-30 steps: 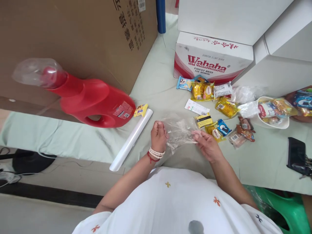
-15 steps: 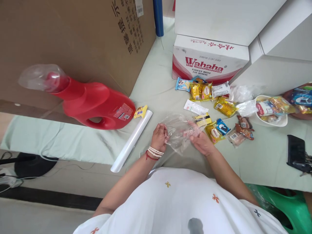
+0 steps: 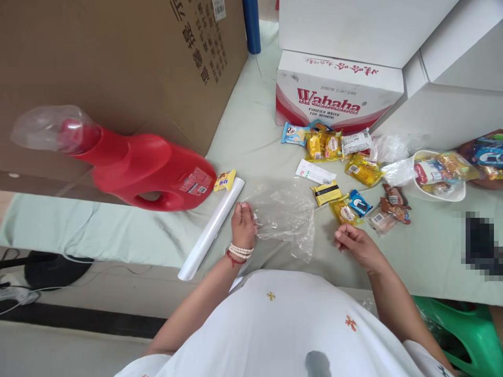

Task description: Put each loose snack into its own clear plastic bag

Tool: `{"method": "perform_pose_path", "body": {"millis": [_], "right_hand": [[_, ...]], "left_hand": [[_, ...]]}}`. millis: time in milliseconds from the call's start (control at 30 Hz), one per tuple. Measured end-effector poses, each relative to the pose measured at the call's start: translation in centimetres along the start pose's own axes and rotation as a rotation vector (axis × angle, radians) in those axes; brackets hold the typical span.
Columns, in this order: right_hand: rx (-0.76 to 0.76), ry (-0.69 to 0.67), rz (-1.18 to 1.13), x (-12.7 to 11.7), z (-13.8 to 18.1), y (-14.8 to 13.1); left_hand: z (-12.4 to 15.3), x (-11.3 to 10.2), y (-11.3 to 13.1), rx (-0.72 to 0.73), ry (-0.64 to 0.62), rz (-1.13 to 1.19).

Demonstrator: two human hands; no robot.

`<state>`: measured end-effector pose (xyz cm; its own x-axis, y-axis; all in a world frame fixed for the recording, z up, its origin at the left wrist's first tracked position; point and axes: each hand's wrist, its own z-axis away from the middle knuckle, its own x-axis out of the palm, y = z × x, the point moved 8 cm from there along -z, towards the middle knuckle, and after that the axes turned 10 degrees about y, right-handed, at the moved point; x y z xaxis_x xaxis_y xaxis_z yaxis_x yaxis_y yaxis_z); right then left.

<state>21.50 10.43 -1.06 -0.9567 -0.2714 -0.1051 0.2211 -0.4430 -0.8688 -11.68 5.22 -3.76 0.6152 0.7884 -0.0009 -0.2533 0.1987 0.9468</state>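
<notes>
A clear plastic bag (image 3: 285, 217) spreads out over the cloth in front of my body. My left hand (image 3: 243, 225), with beads and a red string at the wrist, is closed on the bag's left edge. To the right of the bag, apart from it, is my right hand (image 3: 356, 243), its fingers curled together in a pinch; I cannot make out anything in them. Just beyond that hand are a yellow snack packet (image 3: 343, 210) and a blue snack packet (image 3: 359, 203). A yellow-and-black packet (image 3: 327, 193) rests near the bag's right side.
A red jug (image 3: 157, 170) leans by a brown carton (image 3: 98, 63) at left, near a white roll (image 3: 212, 228). Several snack packets (image 3: 363, 170) lie before the Wahaha box (image 3: 338, 97). At right stand a white bowl (image 3: 440, 197) of snacks and a green stool (image 3: 467, 330) below.
My right hand has let go of the plastic bag and moved right, towards the snack packets. My left hand has shifted slightly left, still gripping the bag, which now hangs flatter.
</notes>
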Motion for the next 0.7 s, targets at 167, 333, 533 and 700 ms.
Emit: {"method": "perform_pose_path", "body": {"millis": [167,333,533,700], "right_hand": [[-0.389,0.074,0.071,1.8,-3.2,-7.4],[-0.519,-0.412,0.185,8.2,-7.0,-12.7],[-0.297,-0.682,0.296,8.6,-8.4,-10.6],[-0.08,-0.371,0.166,6.2,-11.7,-8.2]], "left_hand": [[3.5,2.8,2.4,0.117,-0.335,0.012],[6.9,3.8,4.7,0.062,-0.647,0.041],[2.4,-0.1,3.8,0.014,-0.245,0.062],[0.5,-1.2,0.7,-0.031,-0.1,-0.068]]}}
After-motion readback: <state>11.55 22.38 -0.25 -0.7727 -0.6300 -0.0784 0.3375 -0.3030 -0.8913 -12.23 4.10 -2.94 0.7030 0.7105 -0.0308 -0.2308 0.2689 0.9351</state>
